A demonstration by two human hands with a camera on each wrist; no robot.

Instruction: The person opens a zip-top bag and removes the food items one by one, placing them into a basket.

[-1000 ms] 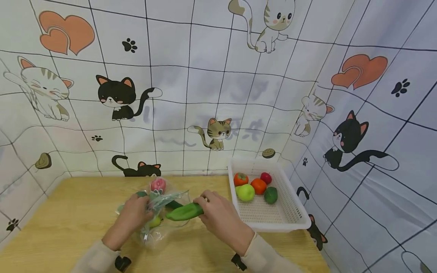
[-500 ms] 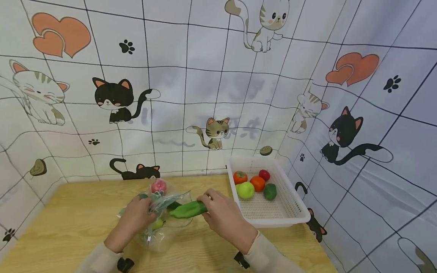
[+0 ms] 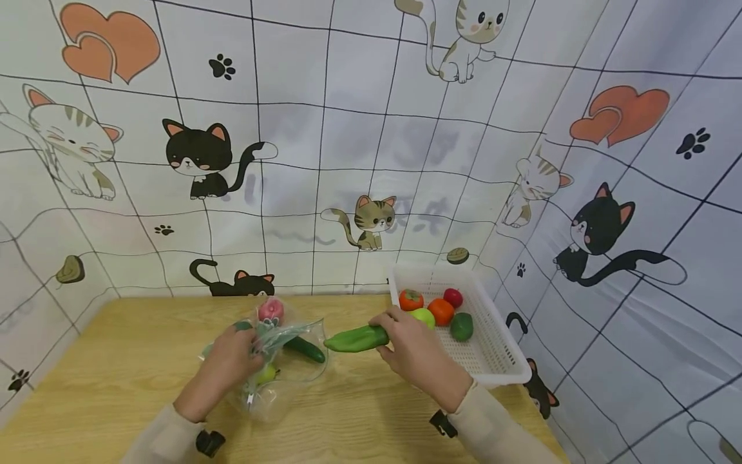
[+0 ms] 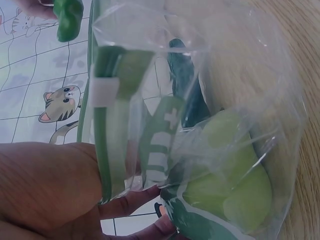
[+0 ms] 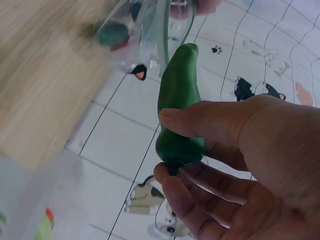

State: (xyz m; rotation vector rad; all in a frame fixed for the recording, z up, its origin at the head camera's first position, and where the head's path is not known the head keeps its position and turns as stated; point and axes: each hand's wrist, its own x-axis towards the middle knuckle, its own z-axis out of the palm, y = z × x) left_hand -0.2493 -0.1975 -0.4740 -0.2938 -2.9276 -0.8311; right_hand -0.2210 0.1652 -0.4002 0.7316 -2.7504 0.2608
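Note:
My left hand (image 3: pixel 228 357) grips the gathered side of a clear zip bag (image 3: pixel 290 390) with a green edge. Inside the bag lie a dark green cucumber (image 3: pixel 305 348), a yellow-green pear (image 4: pixel 232 172) and a pink round fruit (image 3: pixel 270 310). To the right of the bag's mouth, my right hand (image 3: pixel 422 353) pinches a green pepper (image 3: pixel 355 339) near its stem end. In the right wrist view the thumb lies across the pepper, whose tip points away from the palm. The pepper is apart from the bag.
A white perforated basket (image 3: pixel 503 375) stands at the right. It holds two orange-red fruits (image 3: pixel 440 312), a small red one (image 3: pixel 453 297), a dark green one (image 3: pixel 462 327) and a light green one (image 3: pixel 424 316), partly behind my right hand. Cat-printed cloth (image 3: pixel 359 142) borders the wooden table (image 3: pixel 139 361).
My right hand has moved rightward with the pepper, from over the bag's mouth to the gap before the basket. The cucumber shows more fully now. My left hand stays on the bag.

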